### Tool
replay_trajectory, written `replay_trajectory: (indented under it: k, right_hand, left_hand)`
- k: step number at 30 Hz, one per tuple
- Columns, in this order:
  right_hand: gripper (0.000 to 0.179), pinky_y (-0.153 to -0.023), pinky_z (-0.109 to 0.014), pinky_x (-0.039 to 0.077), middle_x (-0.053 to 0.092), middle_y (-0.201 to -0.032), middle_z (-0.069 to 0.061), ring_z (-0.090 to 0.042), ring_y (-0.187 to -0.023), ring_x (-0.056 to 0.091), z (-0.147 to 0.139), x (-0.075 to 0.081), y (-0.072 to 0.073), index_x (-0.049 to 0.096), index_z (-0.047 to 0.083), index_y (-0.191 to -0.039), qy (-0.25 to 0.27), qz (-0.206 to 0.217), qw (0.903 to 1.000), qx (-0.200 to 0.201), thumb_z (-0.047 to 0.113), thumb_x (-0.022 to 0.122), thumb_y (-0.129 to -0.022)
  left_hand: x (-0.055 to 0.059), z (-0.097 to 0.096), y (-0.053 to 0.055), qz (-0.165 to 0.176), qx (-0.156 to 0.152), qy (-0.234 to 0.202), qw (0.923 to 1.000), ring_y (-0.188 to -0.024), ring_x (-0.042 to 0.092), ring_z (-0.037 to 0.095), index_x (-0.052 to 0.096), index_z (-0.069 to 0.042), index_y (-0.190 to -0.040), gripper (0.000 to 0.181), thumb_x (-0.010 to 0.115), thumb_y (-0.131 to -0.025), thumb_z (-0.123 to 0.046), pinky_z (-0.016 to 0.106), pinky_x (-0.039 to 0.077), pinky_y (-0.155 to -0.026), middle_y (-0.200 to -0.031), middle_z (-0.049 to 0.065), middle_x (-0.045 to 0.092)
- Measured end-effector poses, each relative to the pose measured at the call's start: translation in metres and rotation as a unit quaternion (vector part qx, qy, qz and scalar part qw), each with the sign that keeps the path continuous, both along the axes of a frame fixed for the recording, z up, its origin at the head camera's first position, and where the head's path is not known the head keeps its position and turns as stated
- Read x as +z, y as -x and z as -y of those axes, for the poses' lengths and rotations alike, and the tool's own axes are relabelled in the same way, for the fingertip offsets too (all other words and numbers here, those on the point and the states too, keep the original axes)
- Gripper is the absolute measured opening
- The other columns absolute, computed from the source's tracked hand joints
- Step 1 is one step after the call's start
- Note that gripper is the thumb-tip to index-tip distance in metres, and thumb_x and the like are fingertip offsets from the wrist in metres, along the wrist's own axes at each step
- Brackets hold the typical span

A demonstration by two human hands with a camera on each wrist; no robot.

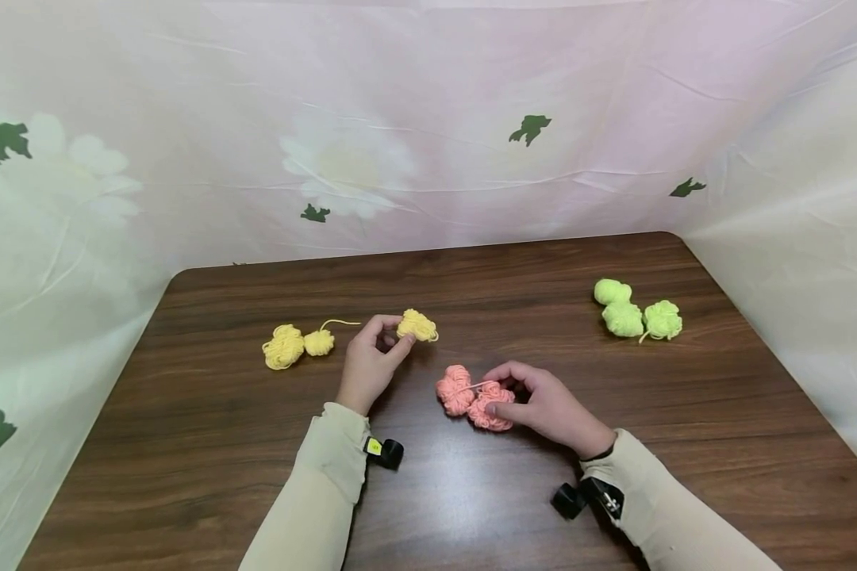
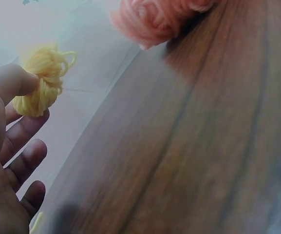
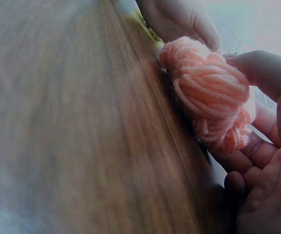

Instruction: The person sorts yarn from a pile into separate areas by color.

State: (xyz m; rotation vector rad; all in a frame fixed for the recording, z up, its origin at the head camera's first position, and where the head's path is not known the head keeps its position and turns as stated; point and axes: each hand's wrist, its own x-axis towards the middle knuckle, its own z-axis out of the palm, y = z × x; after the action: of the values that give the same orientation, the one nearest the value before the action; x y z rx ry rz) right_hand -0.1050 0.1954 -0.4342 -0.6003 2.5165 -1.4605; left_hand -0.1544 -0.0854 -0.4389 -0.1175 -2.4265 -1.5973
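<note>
My left hand point(image 1: 372, 363) pinches a small yellow yarn ball point(image 1: 417, 326) between thumb and fingers, over the middle of the table. In the left wrist view this yellow yarn ball point(image 2: 42, 80) has a loose loop sticking out, and the lower fingers are spread away from it. My right hand point(image 1: 553, 406) grips a pink yarn ball point(image 1: 491, 406) with thumb on the near side and fingers behind. Against its left side lies another pink yarn ball point(image 1: 456, 389), a strand running across both. The right wrist view shows the gripped pink yarn point(image 3: 213, 92) low by the tabletop.
Two yellow yarn balls point(image 1: 284, 346) lie on the left of the brown wooden table point(image 1: 207, 444), one trailing a loose strand. Several green yarn balls point(image 1: 622, 319) sit together at the back right. A flowered cloth point(image 1: 428, 119) hangs behind the table and along its sides.
</note>
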Motion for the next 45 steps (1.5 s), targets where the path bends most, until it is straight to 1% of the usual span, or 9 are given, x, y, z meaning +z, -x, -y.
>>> replay_trajectory:
  k: [7, 11, 14, 18, 26, 30, 33, 40, 45]
  right_hand:
    - [0.03, -0.076, -0.027, 0.048, 0.067, -0.096, 0.003, -0.015, -0.087, 0.059, 0.0, 0.0, 0.0, 0.07, 0.015, -0.113, -0.001, 0.003, 1.0, 0.002, 0.022, 0.081, -0.086]
    - [0.03, -0.075, -0.027, 0.049, 0.067, -0.096, 0.003, -0.014, -0.087, 0.06, 0.0, 0.0, 0.0, 0.07, 0.016, -0.113, -0.004, 0.0, 1.0, 0.0, 0.021, 0.081, -0.086]
    - [0.03, -0.075, -0.027, 0.049, 0.067, -0.095, 0.003, -0.014, -0.086, 0.06, 0.0, 0.0, 0.0, 0.07, 0.017, -0.112, -0.004, -0.002, 1.0, -0.003, 0.021, 0.082, -0.085]
    - [0.03, -0.075, -0.027, 0.049, 0.067, -0.096, 0.003, -0.014, -0.086, 0.06, 0.0, 0.0, -0.001, 0.07, 0.016, -0.113, -0.002, -0.001, 1.0, -0.001, 0.022, 0.082, -0.086]
    - [0.03, -0.075, -0.027, 0.049, 0.067, -0.096, 0.003, -0.014, -0.086, 0.06, 0.0, -0.001, 0.0, 0.07, 0.016, -0.113, -0.003, -0.001, 1.0, -0.001, 0.022, 0.082, -0.085]
    - [0.03, -0.074, -0.027, 0.049, 0.067, -0.096, 0.005, -0.013, -0.086, 0.06, 0.0, 0.0, 0.0, 0.07, 0.019, -0.113, -0.008, 0.0, 1.0, -0.003, 0.021, 0.082, -0.085]
    - [0.03, -0.074, -0.027, 0.049, 0.067, -0.096, 0.007, -0.013, -0.086, 0.06, 0.0, 0.0, 0.0, 0.07, 0.021, -0.112, -0.011, 0.001, 0.9999, -0.004, 0.021, 0.082, -0.085]
    - [0.031, -0.075, -0.028, 0.05, 0.067, -0.096, 0.007, -0.014, -0.087, 0.06, 0.0, 0.001, 0.0, 0.069, 0.021, -0.113, -0.013, -0.001, 0.9999, -0.001, 0.021, 0.082, -0.085]
    - [0.031, -0.075, -0.027, 0.05, 0.067, -0.096, 0.007, -0.013, -0.086, 0.06, -0.001, 0.0, 0.0, 0.069, 0.022, -0.113, -0.015, -0.002, 0.9999, -0.004, 0.021, 0.082, -0.085]
  left_hand:
    - [0.001, 0.005, 0.001, -0.026, 0.006, 0.0, 0.9996, -0.087, 0.059, 0.026, 0.07, -0.008, -0.111, 0.026, 0.078, -0.088, -0.015, 0.041, 0.051, -0.078, -0.092, 0.009, 0.064]
    - [0.002, 0.008, 0.0, -0.026, 0.006, 0.007, 0.9996, -0.096, 0.063, 0.025, 0.07, -0.009, -0.112, 0.026, 0.078, -0.089, -0.018, 0.045, 0.052, -0.084, -0.102, 0.008, 0.069]
    - [0.004, 0.01, 0.0, -0.033, 0.004, 0.013, 0.9994, -0.104, 0.064, 0.024, 0.07, -0.01, -0.113, 0.027, 0.078, -0.089, -0.019, 0.047, 0.051, -0.09, -0.11, 0.008, 0.071]
    - [0.008, 0.014, 0.0, -0.043, 0.01, 0.025, 0.9987, -0.108, 0.064, 0.025, 0.071, -0.009, -0.113, 0.027, 0.078, -0.089, -0.02, 0.047, 0.047, -0.096, -0.113, 0.007, 0.072]
    - [0.01, 0.024, 0.002, -0.062, 0.022, 0.049, 0.9966, -0.105, 0.065, 0.028, 0.071, -0.008, -0.112, 0.027, 0.079, -0.088, -0.018, 0.047, 0.049, -0.093, -0.11, 0.008, 0.073]
    - [0.014, 0.029, 0.002, -0.081, 0.029, 0.076, 0.9934, -0.105, 0.064, 0.028, 0.07, -0.008, -0.112, 0.028, 0.079, -0.088, -0.018, 0.047, 0.038, -0.102, -0.109, 0.009, 0.073]
    - [0.016, 0.032, 0.002, -0.093, 0.033, 0.093, 0.9908, -0.104, 0.064, 0.031, 0.07, -0.008, -0.112, 0.027, 0.078, -0.088, -0.018, 0.047, 0.03, -0.107, -0.109, 0.009, 0.073]
    - [0.019, 0.038, 0.001, -0.106, 0.048, 0.104, 0.9878, -0.104, 0.064, 0.03, 0.07, -0.008, -0.111, 0.026, 0.078, -0.088, -0.017, 0.047, 0.03, -0.105, -0.11, 0.008, 0.073]
    - [0.018, 0.047, 0.003, -0.115, 0.062, 0.109, 0.9854, -0.101, 0.064, 0.03, 0.07, -0.008, -0.111, 0.027, 0.079, -0.088, -0.017, 0.048, 0.028, -0.105, -0.108, 0.008, 0.073]
